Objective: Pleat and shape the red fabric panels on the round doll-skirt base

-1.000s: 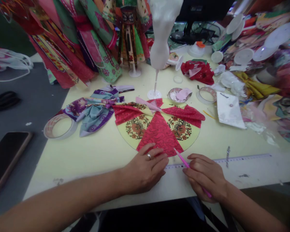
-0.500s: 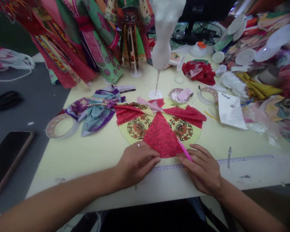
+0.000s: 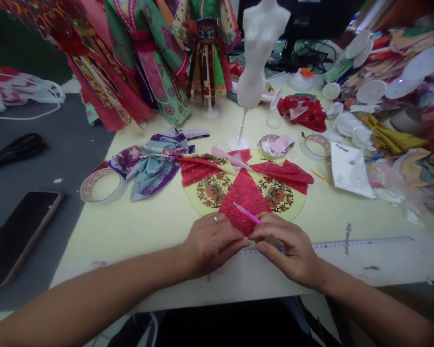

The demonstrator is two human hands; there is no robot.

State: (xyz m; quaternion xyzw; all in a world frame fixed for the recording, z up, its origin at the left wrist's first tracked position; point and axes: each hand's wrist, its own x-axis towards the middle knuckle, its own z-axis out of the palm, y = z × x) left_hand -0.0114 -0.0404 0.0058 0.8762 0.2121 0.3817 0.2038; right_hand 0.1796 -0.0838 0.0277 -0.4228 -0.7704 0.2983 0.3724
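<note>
A doll-sized garment of red and yellow fabric (image 3: 243, 193), with floral roundels and a red middle panel, lies spread on the table. My left hand (image 3: 215, 246) rests at the lower edge of the red panel, thumb and fingers drawn together on the fabric edge. Close beside it, my right hand (image 3: 292, 248) has its thumb and forefinger curled towards the same lower corner. A slim pink pen (image 3: 249, 214) sticks out from the right fingers, its pale tip slanting up and left over the red panel. The fingertips partly hide the panel's bottom edge.
A clear ruler (image 3: 365, 243) lies along the table's front. Behind stand a white mannequin (image 3: 258, 53) and several dressed dolls. Tape rolls (image 3: 103, 185), a blue-purple garment (image 3: 154, 166) and a phone (image 3: 25, 236) lie left; fabric scraps and bags (image 3: 394, 130) pile up right.
My right hand has moved left, close to my left hand. The pink pen has swung over the red panel, its tip further left. The view has shifted slightly.
</note>
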